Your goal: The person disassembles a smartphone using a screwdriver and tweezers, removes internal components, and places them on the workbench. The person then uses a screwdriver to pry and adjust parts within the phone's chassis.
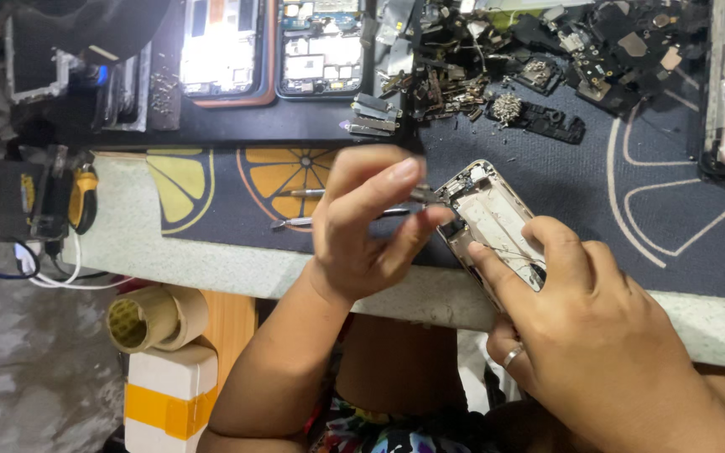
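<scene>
In the head view, the right hand (606, 335) held the opened phone shell (488, 222) by its edges over the table (211, 252) rim. The left hand (371, 222), just beside the shell, pinched thin tweezers (341, 220). The shell seemed light, stiff and fragile inside; the edges looked the safest place to hold it.

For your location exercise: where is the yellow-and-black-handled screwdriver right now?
In the head view, the yellow-and-black-handled screwdriver lies at the far left, beside the black device, left of the citrus-patterned dark mat.
</scene>
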